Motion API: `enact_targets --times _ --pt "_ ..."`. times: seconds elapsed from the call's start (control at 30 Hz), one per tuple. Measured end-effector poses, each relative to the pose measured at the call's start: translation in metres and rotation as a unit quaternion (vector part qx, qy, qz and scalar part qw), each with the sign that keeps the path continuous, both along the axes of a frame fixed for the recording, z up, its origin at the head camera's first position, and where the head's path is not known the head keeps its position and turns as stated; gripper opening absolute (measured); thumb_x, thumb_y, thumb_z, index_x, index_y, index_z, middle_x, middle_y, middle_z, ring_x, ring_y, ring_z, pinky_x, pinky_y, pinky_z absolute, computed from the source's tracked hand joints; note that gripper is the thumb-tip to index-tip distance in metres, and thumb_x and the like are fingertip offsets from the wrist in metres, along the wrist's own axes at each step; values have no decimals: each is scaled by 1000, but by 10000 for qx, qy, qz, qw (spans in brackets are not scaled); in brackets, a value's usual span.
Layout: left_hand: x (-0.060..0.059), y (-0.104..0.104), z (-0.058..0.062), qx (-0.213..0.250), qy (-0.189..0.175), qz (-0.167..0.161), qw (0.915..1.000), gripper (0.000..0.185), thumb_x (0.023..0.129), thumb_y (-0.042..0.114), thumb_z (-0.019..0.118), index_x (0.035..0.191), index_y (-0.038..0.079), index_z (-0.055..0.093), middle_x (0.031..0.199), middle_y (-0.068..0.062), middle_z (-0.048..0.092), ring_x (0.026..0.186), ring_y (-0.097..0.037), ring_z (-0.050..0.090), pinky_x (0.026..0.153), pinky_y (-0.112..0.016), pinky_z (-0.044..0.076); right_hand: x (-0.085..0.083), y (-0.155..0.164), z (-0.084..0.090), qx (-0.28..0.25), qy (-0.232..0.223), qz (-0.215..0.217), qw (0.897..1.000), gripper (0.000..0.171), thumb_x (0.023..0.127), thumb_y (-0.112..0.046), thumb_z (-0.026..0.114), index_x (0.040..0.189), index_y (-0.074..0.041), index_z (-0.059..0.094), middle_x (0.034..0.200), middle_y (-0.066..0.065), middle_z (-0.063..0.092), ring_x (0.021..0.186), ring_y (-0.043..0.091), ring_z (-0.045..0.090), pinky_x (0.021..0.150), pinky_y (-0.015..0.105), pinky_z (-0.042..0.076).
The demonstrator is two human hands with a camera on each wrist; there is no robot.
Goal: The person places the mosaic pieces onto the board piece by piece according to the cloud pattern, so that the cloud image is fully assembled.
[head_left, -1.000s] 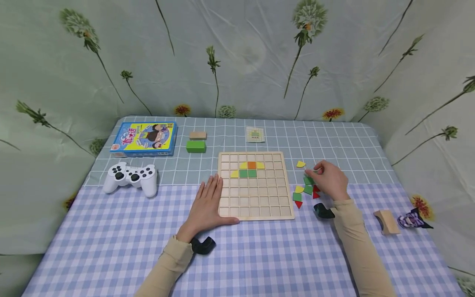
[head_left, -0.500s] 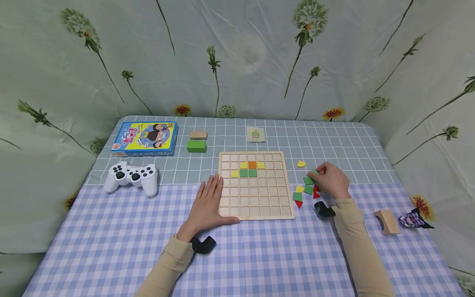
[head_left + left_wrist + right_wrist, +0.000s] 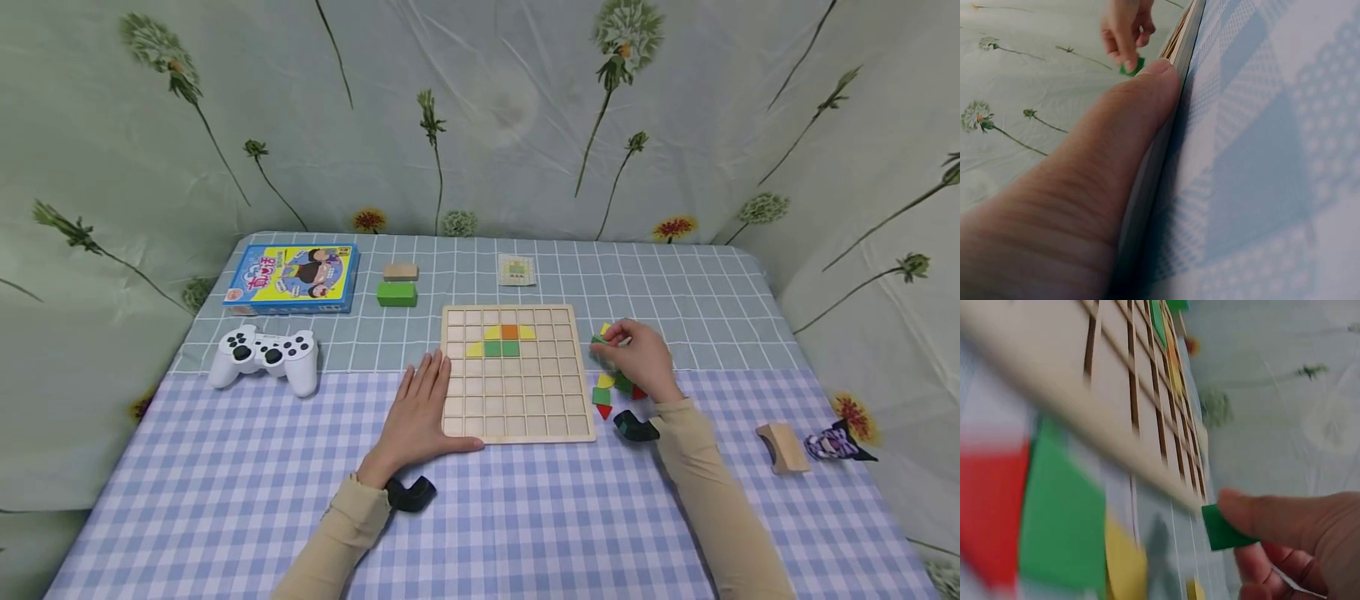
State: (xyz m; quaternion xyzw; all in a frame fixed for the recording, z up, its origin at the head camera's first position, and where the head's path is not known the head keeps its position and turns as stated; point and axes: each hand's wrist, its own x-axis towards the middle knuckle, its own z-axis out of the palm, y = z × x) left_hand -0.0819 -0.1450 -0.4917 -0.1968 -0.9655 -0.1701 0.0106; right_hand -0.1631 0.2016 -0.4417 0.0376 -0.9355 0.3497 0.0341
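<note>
Sleeves in beige come in from the near edge of the checked table (image 3: 225, 483), and the left hand (image 3: 416, 417) lies flat with fingers straight and spread, palm down, its thumb pressed along the near-left edge of the wooden grid board (image 3: 517, 417). From the left wrist view that thumb sits tight against the board's rim.

Just off the board's right edge, the right hand (image 3: 637, 358) hovers above the table, thumb and fingertips pinching a small green square tile (image 3: 597, 342). The right wrist view shows it clearly: the tile (image 3: 1222, 528) is nipped at one end, lifted, close beside the board's edge but not over a cell.

Under and beside that hand lie loose pieces (image 3: 609, 392) in green, yellow and red, scattered on the cloth near the board's right side.

On the board itself, a few cells in the upper rows are filled: an orange tile (image 3: 509, 332) flanked by yellow curved pieces, two green squares (image 3: 501, 349) just below, and another yellow piece to their left.

Further right, well apart, sits a curved wooden block (image 3: 782, 446) with a purple figure (image 3: 832, 443) beside it.

Toward the far side: a white game controller (image 3: 262, 357), a green block (image 3: 396, 293) with a tan block (image 3: 400, 272) behind it, a blue and yellow box (image 3: 292, 278), and a small pattern card (image 3: 516, 271).
</note>
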Motion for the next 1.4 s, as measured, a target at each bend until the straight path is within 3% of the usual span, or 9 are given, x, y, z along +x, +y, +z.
enact_targets --times 0.27,0.57,0.8,1.0,1.2,1.4 --pt "0 0 0 -26 -44 -21 10000 128 66 84 55 151 0 9 157 -16 5 143 -27 -1 114 -42 -2 -8 -46 -3 -635 -239 667 9955 20 78 -22 80 82 -8 66 76 2 63 66 20 51 55 31 39" --pt "0 0 0 -77 -94 21 9999 128 65 84 54 151 0 8 157 -15 4 143 -26 -3 114 -41 -4 -12 -72 -8 -535 -274 1002 9932 11 84 -20 74 88 -10 74 79 0 66 62 17 51 57 31 41" --pt "0 0 -1 -26 -28 -8 10000 128 66 84 54 151 0 9 157 -16 5 143 -27 -1 114 -42 -3 -13 -81 -9 -86 -126 928 9956 12 87 -19 71 93 -10 76 89 3 70 75 19 60 65 34 47" --pt "0 0 0 -45 -86 -6 10000 129 66 84 54 151 0 8 157 -16 4 143 -27 -2 114 -41 -4 -13 -84 -8 175 -83 880 9959 10 85 -18 73 89 -10 76 86 2 68 78 19 60 67 35 47" --pt "0 1 1 -85 -133 -2 9999 128 66 83 55 151 0 7 157 -15 3 143 -27 -3 114 -40 -5 -9 -73 -7 145 -6 951 9954 11 84 -22 73 88 -12 75 80 -2 67 74 17 61 61 33 46" --pt "0 0 1 -78 -104 -4 9999 128 66 84 55 151 0 8 157 -15 4 143 -27 -2 114 -41 -4 -8 -46 -1 62 -32 465 9989 18 87 -27 69 90 -10 75 81 3 69 69 20 60 52 31 42"
